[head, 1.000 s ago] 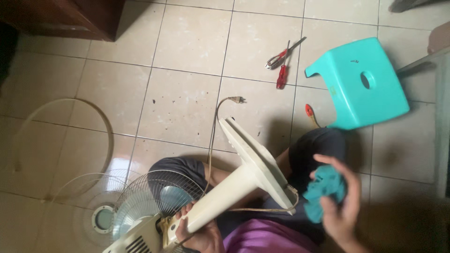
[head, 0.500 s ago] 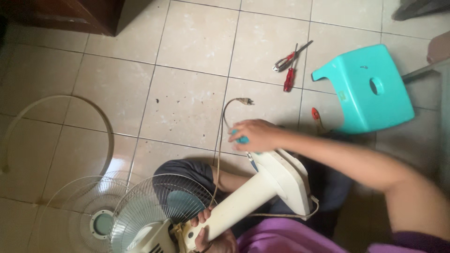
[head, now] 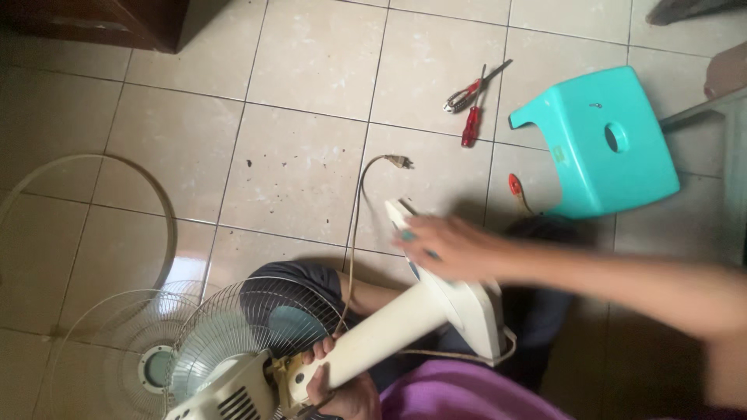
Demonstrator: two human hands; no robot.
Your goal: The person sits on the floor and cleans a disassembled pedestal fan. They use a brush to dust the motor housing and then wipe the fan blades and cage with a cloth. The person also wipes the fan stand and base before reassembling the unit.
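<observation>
A cream pedestal fan lies across my lap, its pole [head: 389, 327] slanting up to the flat base [head: 467, 307]. My left hand [head: 334, 389] grips the pole close to the motor housing [head: 233, 393] and wire grille [head: 241, 327]. My right hand [head: 451, 247] presses a teal cloth [head: 408, 235] flat against the upper part of the base; only a bit of the cloth shows under the fingers. The fan's cord runs up to a plug [head: 401, 162] on the tiles.
A teal plastic stool [head: 603, 144] lies on the floor at the right. Red-handled pliers [head: 465, 93] and a red screwdriver [head: 469, 126] lie behind the fan; another red-handled tool [head: 515, 187] sits by the stool. A loose grille ring [head: 167, 225] and second grille [head: 101, 342] lie left. Dark wooden furniture [head: 132, 19] stands top left.
My right hand went from holding the bunched cloth near my body to the fan base, then slid down along it with the cloth. The left hand kept its grip on the pole.
</observation>
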